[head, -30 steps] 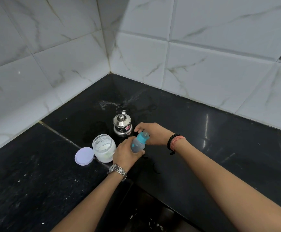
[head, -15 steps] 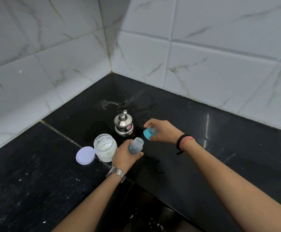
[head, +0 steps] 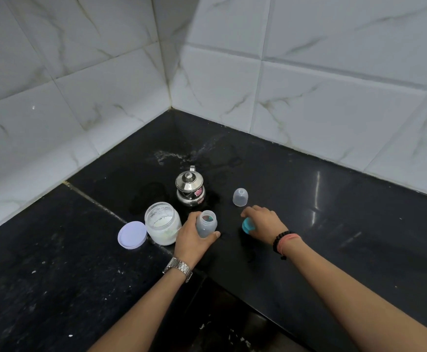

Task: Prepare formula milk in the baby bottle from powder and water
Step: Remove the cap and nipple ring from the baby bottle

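At frame centre the left hand wraps its grip around the translucent plastic baby bottle, open-mouthed and upright on the glossy black stone worktop. To its right the right hand, palm down, curls its grip over the turquoise screw ring, low at the worktop. Above it stands a clear domed cap. Left of the bottle: a glass powder jar, its flat lilac lid, and behind, a shiny steel kettle.

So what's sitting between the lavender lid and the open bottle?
Head view: the open powder jar stands between the lavender lid and the bottle, which the left hand grips.
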